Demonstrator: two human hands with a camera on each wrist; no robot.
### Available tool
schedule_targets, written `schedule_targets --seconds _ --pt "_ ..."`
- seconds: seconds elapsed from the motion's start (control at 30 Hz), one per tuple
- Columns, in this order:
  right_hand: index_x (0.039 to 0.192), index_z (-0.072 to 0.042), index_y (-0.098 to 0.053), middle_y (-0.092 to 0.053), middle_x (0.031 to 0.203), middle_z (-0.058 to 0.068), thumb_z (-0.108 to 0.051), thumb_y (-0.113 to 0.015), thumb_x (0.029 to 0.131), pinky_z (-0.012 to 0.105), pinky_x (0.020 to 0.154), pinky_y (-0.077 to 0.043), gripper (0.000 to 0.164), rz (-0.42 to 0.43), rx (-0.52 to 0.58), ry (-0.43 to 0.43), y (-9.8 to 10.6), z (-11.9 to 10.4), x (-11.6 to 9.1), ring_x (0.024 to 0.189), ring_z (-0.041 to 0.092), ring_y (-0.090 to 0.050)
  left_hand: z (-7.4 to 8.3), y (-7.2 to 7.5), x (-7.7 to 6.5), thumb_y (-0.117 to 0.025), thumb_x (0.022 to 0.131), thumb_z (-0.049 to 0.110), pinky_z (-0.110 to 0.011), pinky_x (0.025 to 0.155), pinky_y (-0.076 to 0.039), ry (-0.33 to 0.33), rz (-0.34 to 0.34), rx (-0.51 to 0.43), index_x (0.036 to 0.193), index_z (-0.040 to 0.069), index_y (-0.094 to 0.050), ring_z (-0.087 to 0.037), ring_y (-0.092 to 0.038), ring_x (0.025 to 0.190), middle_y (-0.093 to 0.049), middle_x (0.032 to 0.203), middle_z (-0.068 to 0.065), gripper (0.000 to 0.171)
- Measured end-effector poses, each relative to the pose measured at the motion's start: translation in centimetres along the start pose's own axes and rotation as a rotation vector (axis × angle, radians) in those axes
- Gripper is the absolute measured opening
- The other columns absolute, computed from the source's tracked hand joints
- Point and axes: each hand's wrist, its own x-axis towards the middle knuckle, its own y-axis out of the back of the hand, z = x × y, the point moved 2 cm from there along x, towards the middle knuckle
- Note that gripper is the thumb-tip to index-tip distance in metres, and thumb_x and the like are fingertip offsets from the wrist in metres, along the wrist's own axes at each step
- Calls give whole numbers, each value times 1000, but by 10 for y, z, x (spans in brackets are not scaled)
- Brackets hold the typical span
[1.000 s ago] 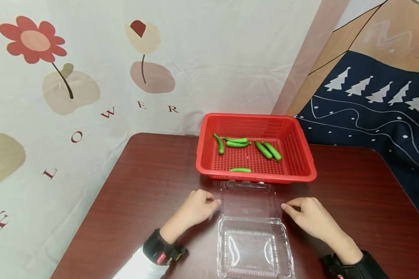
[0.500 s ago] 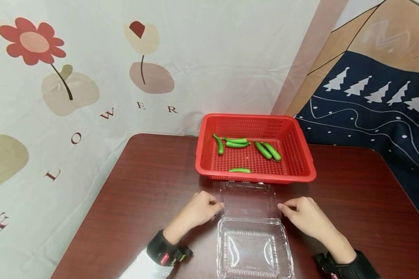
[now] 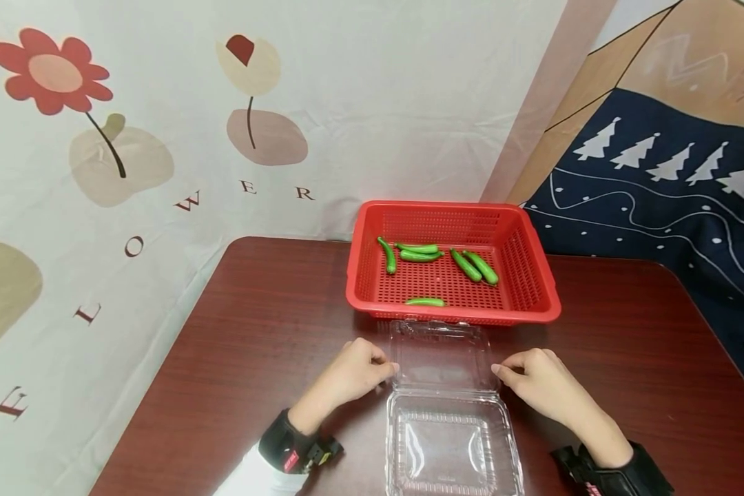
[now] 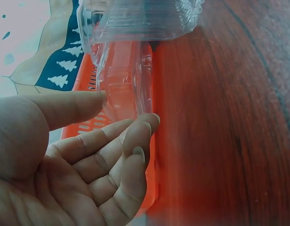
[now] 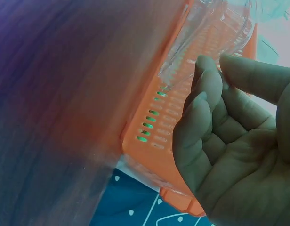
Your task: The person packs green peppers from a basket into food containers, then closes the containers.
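A clear plastic clamshell container stands unfolded at the table's front, its ridged base (image 3: 449, 448) nearest me and its lid (image 3: 443, 355) tipped back toward the basket. At the lid's left edge, my left hand (image 3: 359, 372) pinches with thumb and fingertips; in the left wrist view the lid (image 4: 121, 77) lies between them. My right hand (image 3: 539, 382) pinches the opposite edge with thumb and forefinger, and the right wrist view has the lid (image 5: 206, 37) just beyond the fingertips. Nothing is seen inside the container.
Behind the lid stands a red perforated basket (image 3: 454, 311) with several green peppers (image 3: 421, 256) lying in it. The dark red-brown table (image 3: 273, 303) extends on both sides. A printed cloth (image 3: 372, 103) hangs along the back.
Both hands have moved inward from beside the lid to its two side edges and taken hold. In the last half second the lid has shifted very slightly.
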Motion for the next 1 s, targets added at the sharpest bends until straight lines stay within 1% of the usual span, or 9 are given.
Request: schedule_targets --seconds 0.07,0.17,0.27,0.43,0.67,0.8,1.0 --pt "59 -23 -56 -26 53 -19 -20 -73 97 19 49 -22 42 -8 1 -2 1 -1 -1 49 1 -27 1 1 0 -75 96 18 -27 49 -53 1 -9 -15 81 7 -79 -26 -69 60 -71 68 -6 19" --pt "62 -22 -63 -28 53 -18 -20 -74 97 19 49 -23 37 -18 1 -6 3 -3 -1 50 1 -29 1 3 -1 -76 95 18 -28 49 -54 4 -16 -24 80 7 -79 -27 -70 60 -71 67 -8 19" --pt "64 -24 -66 -30 53 -18 -20 -74 97 20 48 -24 34 -21 1 -6 4 -4 -3 50 1 -30 2 5 -3 -78 95 19 -28 49 -54 3 -18 -32 77 7 -78 -29 -70 60 -71 66 -9 22" --pt "63 -25 -65 -30 53 -20 -20 -75 96 19 48 -25 35 -6 -1 12 7 -7 -5 50 0 -30 3 8 -5 -80 93 19 -28 49 -54 -3 -16 -48 76 5 -76 -30 -70 58 -70 65 -11 22" --pt "59 -24 -59 -25 55 -20 -19 -77 94 18 50 -22 40 8 3 31 9 -10 -8 53 -1 -26 6 10 -8 -80 92 16 -28 50 -55 10 -29 -79 77 5 -75 -29 -69 56 -71 66 -9 20" --pt "59 -24 -59 -24 55 -20 -19 -77 94 18 50 -21 40 11 0 29 10 -11 -9 53 -1 -25 7 11 -9 -81 92 17 -27 50 -55 11 -32 -78 77 4 -74 -31 -69 56 -72 66 -7 21" --pt "63 -24 -65 -27 55 -20 -19 -77 94 19 50 -23 34 4 8 9 12 -12 -9 53 0 -27 10 12 -11 -81 92 16 -27 49 -54 17 -34 -92 77 4 -72 -33 -69 57 -73 68 -8 21"
